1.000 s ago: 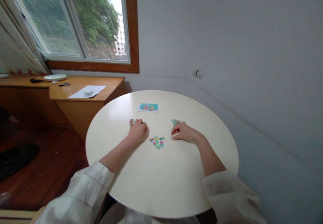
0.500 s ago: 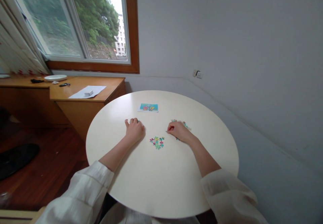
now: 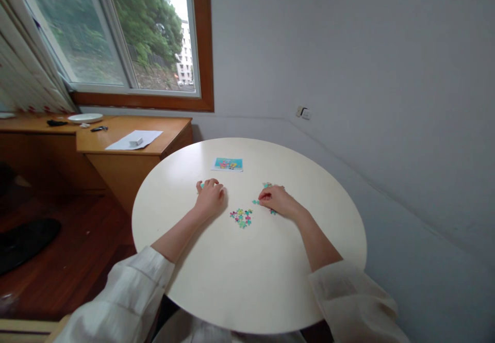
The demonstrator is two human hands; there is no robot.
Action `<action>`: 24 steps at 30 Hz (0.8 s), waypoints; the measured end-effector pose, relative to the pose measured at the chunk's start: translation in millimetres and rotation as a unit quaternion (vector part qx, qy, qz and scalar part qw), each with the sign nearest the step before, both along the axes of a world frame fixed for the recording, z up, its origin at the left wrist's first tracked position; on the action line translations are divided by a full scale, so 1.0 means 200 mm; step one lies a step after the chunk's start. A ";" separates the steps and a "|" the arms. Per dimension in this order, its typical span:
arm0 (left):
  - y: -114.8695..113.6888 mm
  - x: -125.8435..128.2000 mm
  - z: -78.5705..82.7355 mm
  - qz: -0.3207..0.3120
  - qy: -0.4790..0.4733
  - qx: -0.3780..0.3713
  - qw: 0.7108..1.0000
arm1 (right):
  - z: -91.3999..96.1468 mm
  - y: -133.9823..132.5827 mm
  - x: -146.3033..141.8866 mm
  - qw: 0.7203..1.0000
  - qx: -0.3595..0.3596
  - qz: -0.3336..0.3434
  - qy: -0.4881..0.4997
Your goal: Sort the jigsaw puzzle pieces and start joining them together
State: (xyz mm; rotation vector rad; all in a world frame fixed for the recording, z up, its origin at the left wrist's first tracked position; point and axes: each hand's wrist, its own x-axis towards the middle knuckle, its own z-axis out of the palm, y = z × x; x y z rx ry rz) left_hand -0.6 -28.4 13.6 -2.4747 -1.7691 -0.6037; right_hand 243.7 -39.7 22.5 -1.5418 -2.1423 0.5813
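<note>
On the round cream table my left hand lies curled over a teal jigsaw piece that peeks out at its far side. My right hand is closed in a pinch on a small teal puzzle piece at its fingertips, resting over a small heap of loose pieces. Between the two hands sits a joined cluster of colourful pieces. A small picture card lies farther back on the table.
A wooden desk stands to the left under the window, carrying a sheet of paper, a white plate and small dark items. A grey wall with a socket runs along the right.
My right hand slid slightly toward me and now shows a teal piece at its fingertips. My left hand shifted a little to the right.
</note>
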 end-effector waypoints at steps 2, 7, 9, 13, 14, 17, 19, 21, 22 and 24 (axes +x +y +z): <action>0.00 0.00 -0.01 -0.046 -0.029 -0.009 0.998 | -0.02 0.01 -0.01 1.000 -0.009 0.005 0.000; -0.04 0.04 0.02 -0.213 -0.059 -0.059 0.974 | -0.05 0.01 -0.08 0.999 0.031 0.006 0.020; -0.07 0.05 0.04 -0.258 -0.049 -0.088 0.961 | -0.06 0.01 -0.11 0.998 0.051 0.022 0.026; -0.10 0.07 0.06 -0.290 -0.025 -0.139 0.947 | -0.05 0.01 -0.14 0.996 0.071 0.055 0.029; -0.11 0.07 0.06 -0.289 -0.020 -0.147 0.946 | -0.05 0.01 -0.14 0.995 0.074 0.054 0.032; -0.10 0.06 0.06 -0.278 -0.007 -0.158 0.947 | -0.02 0.01 -0.09 0.995 0.082 0.026 0.040; -0.09 0.06 0.04 -0.269 0.000 -0.150 0.951 | 0.00 0.01 -0.04 0.997 0.073 0.005 0.039; -0.08 0.05 0.03 -0.253 0.008 -0.128 0.959 | 0.02 0.01 0.02 0.999 0.025 0.003 0.037; -0.07 0.05 0.02 -0.241 0.013 -0.115 0.964 | 0.02 0.01 0.06 0.999 -0.004 0.007 0.035; -0.06 0.04 0.00 -0.205 0.026 -0.090 0.974 | 0.02 0.00 0.12 0.997 -0.059 0.022 0.032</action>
